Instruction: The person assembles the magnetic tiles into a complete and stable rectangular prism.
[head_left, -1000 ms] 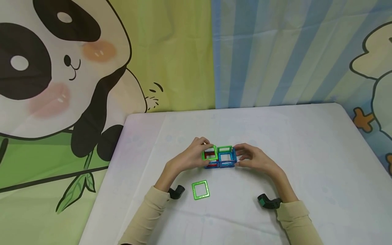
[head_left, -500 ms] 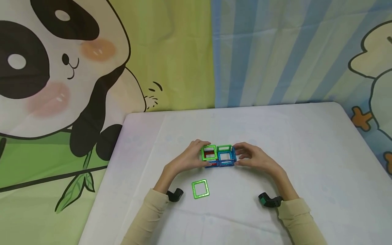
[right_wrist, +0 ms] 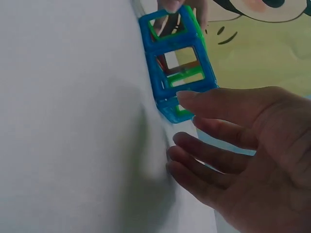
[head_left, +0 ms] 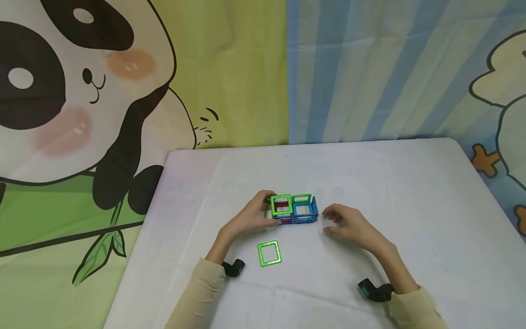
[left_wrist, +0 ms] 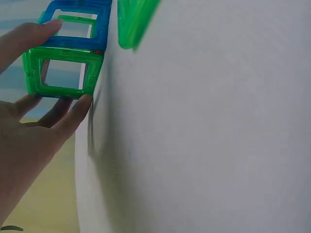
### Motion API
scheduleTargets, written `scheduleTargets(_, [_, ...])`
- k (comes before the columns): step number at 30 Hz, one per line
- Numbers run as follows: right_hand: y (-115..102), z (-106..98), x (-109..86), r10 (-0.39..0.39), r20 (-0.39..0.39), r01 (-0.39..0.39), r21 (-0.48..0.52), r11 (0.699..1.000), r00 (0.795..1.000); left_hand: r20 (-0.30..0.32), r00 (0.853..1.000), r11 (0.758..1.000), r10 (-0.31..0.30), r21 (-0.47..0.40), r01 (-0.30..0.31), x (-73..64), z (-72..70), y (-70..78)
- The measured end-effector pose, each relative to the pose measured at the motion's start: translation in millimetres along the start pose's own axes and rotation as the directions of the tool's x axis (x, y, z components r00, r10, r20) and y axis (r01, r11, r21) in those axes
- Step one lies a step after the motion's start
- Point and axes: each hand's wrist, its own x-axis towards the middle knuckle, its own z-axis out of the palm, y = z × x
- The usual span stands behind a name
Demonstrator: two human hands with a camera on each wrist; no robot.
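Observation:
A two-cell block of magnetic tiles (head_left: 305, 219) stands on the white table, with blue, red and green frames in its walls. A green square tile (head_left: 281, 197) covers its left cell, while the right cell is uncovered on top. My left hand (head_left: 249, 215) grips the left end, thumb on the blue front wall and fingers against the green end tile (left_wrist: 92, 77). To the right of the block, my right hand (head_left: 352, 227) is apart from it, fingers loosely bent and holding nothing. A loose green square tile (head_left: 270, 263) lies flat in front of the block.
The white cloth-covered table (head_left: 411, 192) stretches around the block on all sides. Behind it hangs a printed curtain (head_left: 246, 77) with a panda. Black wrist cameras (head_left: 375, 291) sit at both cuffs.
My right hand has pulled back from the block's right end, moving right and toward me. My left fingers have come off the top tile and now hold the block's left end.

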Motion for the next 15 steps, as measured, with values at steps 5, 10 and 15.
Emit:
scheduleTargets(5, [-7,9,-9.1,-0.055,0.008,0.055,-0.021,0.998,0.998,0.000,1.000,0.999,-0.015,-0.031,0.015,-1.1,1.2,-1.2])
scheduleTargets(10, [-20,23,-13.6,-0.159,0.036,0.160,-0.024,0.987,0.987,-0.010,1.000,0.999,-0.029,-0.035,0.029,-0.4,1.2,-2.2])
scheduleTargets(15, [-34,38,-12.4,-0.214,0.093,0.218,-0.030,0.976,0.972,-0.021,1.000,0.999,-0.022,-0.032,0.022,-0.2,1.7,-3.3])
